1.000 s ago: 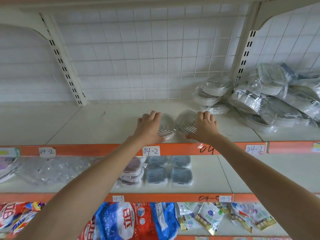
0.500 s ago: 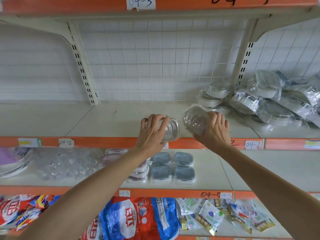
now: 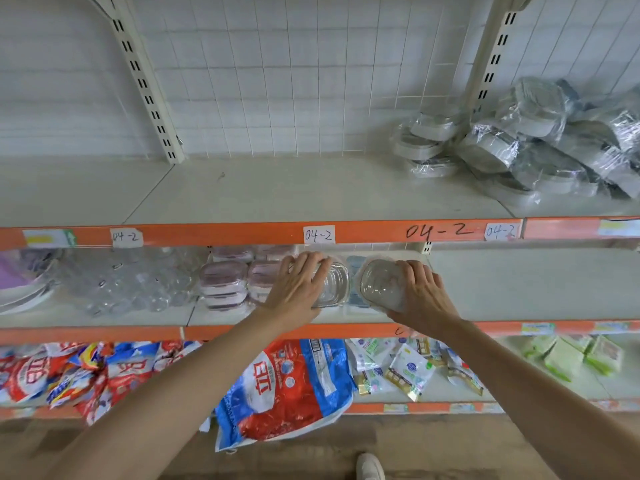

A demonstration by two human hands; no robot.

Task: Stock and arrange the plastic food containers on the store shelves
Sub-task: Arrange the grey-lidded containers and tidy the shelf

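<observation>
Three cream store shelves with orange front edges. The top shelf (image 3: 277,195) holds a heap of plastic-wrapped containers (image 3: 519,150) at upper right. The middle shelf (image 3: 519,285) carries clear jars (image 3: 131,285) and pink-lidded boxes (image 3: 225,282) at left. The bottom shelf (image 3: 450,393) holds colourful bags (image 3: 284,389).

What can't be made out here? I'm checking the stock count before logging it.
Head view only:
- Blue-lidded containers: mostly hidden behind both clear containers, count unknown.
- Left hand's clear container: half covered by fingers.
- Wrapped pile: cut off at right edge.
- Shelf tag: hidden by right hand.
</observation>
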